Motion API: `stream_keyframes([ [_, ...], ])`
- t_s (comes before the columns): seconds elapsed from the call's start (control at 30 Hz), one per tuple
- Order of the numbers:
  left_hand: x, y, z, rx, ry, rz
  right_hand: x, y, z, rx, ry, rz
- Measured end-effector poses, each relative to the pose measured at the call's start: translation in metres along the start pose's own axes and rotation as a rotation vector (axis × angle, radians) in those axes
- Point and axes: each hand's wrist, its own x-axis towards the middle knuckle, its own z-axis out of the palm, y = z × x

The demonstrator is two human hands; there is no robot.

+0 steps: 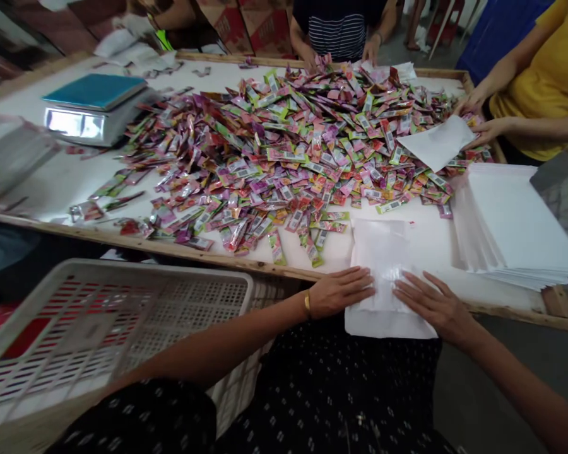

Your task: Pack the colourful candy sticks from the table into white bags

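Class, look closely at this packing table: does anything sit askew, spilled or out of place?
The white paper bag under the left hand and right hand overhangs the wooden table edge. Stray sachets lie apart from the colourful sachet heap.

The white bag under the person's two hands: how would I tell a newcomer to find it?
Start at the long wooden-edged table heaped with colourful sachets. At its near edge, the left hand and right hand press flat on one white bag. Unlike the neat stack of white bags on its right, it lies alone, overhanging the edge.
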Motion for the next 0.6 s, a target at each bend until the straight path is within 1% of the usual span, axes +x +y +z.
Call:
stream_keyframes([
  [0.07, -0.005, 0.002, 0.006, -0.082, 0.019, -0.010, -0.007, -0.001, 0.006, 0.055, 0.008, 0.006],
  [0.13, -0.009, 0.007, 0.007, -0.152, 0.086, -0.064, -0.014, -0.004, 0.013, 0.112, 0.057, 0.082],
  [0.17, -0.009, 0.011, 0.006, -0.182, 0.137, -0.119, -0.016, -0.006, 0.015, 0.146, 0.093, 0.140],
  [0.2, -0.007, 0.015, 0.004, -0.207, 0.195, -0.194, -0.016, -0.008, 0.018, 0.183, 0.138, 0.208],
  [0.27, 0.000, 0.023, 0.001, -0.247, 0.304, -0.395, -0.013, -0.012, 0.021, 0.249, 0.234, 0.376],
  [0.3, 0.005, 0.027, -0.001, -0.267, 0.339, -0.505, -0.009, -0.013, 0.022, 0.274, 0.276, 0.465],
  [0.37, 0.013, 0.032, -0.003, -0.300, 0.373, -0.702, -0.003, -0.015, 0.023, 0.302, 0.321, 0.617],
  [0.43, 0.019, 0.035, -0.003, -0.299, 0.394, -0.840, 0.002, -0.017, 0.022, 0.318, 0.301, 0.716],
  [0.47, 0.021, 0.036, -0.003, -0.287, 0.400, -0.880, 0.004, -0.018, 0.022, 0.326, 0.272, 0.745],
  [0.53, 0.023, 0.035, -0.002, -0.260, 0.395, -0.915, 0.007, -0.019, 0.020, 0.326, 0.209, 0.790],
  [0.6, 0.023, 0.033, -0.003, -0.252, 0.372, -0.918, 0.009, -0.021, 0.020, 0.279, 0.147, 0.835],
])
